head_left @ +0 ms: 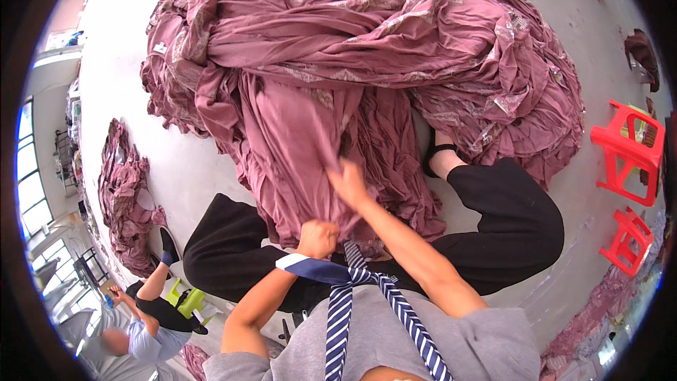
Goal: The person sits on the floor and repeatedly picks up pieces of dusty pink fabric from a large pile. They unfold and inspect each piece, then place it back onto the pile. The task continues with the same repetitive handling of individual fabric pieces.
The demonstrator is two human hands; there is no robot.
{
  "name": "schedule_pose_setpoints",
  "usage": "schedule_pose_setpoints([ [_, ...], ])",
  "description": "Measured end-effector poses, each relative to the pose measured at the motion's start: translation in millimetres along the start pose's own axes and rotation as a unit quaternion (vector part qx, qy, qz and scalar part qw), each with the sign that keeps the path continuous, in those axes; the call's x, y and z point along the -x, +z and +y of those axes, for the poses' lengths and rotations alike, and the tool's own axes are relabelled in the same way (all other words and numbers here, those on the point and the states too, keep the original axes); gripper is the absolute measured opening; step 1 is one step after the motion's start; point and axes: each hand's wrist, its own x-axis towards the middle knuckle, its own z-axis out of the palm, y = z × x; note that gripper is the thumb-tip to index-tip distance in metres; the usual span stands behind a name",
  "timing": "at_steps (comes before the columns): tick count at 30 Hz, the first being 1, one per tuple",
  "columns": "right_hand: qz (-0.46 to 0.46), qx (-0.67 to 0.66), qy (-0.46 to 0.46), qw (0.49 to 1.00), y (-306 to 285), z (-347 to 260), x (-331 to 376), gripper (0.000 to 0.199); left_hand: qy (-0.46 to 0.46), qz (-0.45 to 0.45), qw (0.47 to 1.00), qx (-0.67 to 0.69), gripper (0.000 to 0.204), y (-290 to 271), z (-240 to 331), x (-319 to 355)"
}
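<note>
A big heap of dusty-pink patterned fabric (296,49) lies in front of me, and part of it hangs down between my spread legs. My left hand (319,238) is closed in a fist on the near end of this fabric, close to my lap. Farther forward, my right hand (347,185) has its fingers closed on a fold of the same fabric; the hand is slightly blurred. The cloth between the two hands is partly smeared by motion. A blue-and-white striped strap (338,324) runs over my grey shirt, beside my left wrist.
Two red plastic stools (627,155) stand at the right. More pink fabric lies in a smaller pile (123,197) at the left and along the lower right. Another person (159,324) sits at the lower left by a green stool (187,300). My black-trousered legs (504,219) flank the cloth.
</note>
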Motion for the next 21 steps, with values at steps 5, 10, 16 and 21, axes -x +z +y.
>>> schedule_pose_setpoints([
  [5, -0.291, 0.118, -0.003, 0.949, -32, -4, 135, 0.029, -0.062, -0.133, 0.95, 0.275, 0.017, -3, 28, 60],
  [10, -0.008, -0.09, 0.113, 0.99, -62, 1, 131, 0.033, -0.156, -0.025, 0.976, 0.152, 0.013, 24, 16, 64],
  [16, -0.197, 0.062, -0.054, 0.977, -33, -68, 165, 0.025, -0.257, 0.157, 0.639, 0.708, 0.064, -26, 43, 42],
  [21, -0.242, -0.179, -0.06, 0.952, -26, -68, 166, 0.015, -0.312, 0.303, 0.667, 0.604, 0.012, -62, 42, 63],
])
